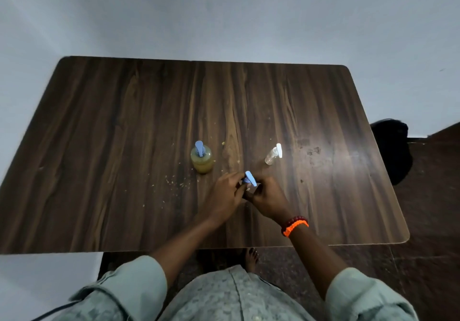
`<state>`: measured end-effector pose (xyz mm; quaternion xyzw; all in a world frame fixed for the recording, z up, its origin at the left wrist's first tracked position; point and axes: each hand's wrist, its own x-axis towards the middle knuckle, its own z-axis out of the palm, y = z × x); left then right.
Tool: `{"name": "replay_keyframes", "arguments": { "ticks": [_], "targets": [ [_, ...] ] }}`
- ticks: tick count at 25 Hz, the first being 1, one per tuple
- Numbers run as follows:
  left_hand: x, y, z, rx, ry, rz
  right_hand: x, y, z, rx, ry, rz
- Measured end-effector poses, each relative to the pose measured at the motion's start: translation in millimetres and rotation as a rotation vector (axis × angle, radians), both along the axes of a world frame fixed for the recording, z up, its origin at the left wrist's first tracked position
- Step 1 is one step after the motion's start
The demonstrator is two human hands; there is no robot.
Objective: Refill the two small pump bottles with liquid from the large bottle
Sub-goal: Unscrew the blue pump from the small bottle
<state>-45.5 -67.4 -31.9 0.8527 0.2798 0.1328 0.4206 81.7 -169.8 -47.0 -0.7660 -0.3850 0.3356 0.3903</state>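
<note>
A large bottle (pixel 202 160) of yellowish liquid with a blue pump head stands upright on the dark wooden table (pixel 124 121). To its right stands a small clear pump bottle (pixel 271 155) with a white pump head. Nearer to me, both hands meet around a second small bottle (pixel 250 179) with a blue pump head; its body is mostly hidden by my fingers. My left hand (pixel 225 193) grips it from the left, at the pump collar. My right hand (pixel 267 197) holds it from the right and below.
Small crumbs and dried smears lie scattered on the table around the bottles. A dark chair (pixel 393 148) stands past the table's right edge. A pale wall is behind the table. Bead and orange cord bracelets (pixel 295 224) circle my right wrist.
</note>
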Motion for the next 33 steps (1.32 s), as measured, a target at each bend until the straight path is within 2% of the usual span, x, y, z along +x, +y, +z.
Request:
{"name": "replay_keyframes", "arguments": {
  "ticks": [5, 7, 10, 14, 19, 24, 30, 31, 33],
  "targets": [
    [4, -14, 0, -0.166, -0.060, 0.310, -13, -6, -7, 0.041, -0.034, -0.042],
    [2, -13, 2, -0.264, -0.068, 0.322, -13, -6, -5, 0.040, -0.009, -0.026],
    [-4, -7, 4, -0.413, -0.067, 0.226, -6, -6, -2, 0.073, 0.008, -0.035],
    [-13, -5, 0, -0.382, -0.074, 0.303, 6, -11, -12, -0.035, -0.040, -0.106],
    [-12, -8, 4, -0.534, -0.123, 0.366, -7, 2, -15, -0.063, -0.046, 0.027],
    [-18, -3, 15, -0.514, -0.259, 0.558, -17, -3, -25, -0.165, -0.103, -0.010],
    [-60, 12, 25, -0.511, -0.427, 0.822, -21, -5, -19, -0.187, -0.030, 0.035],
    [-70, 12, 25, -0.507, -0.402, 0.817, -22, -5, -18, -0.183, -0.029, 0.026],
    [-84, 9, 11, -0.487, -0.223, 0.716, -22, -5, -17, -0.175, -0.026, 0.004]
  ]
}}
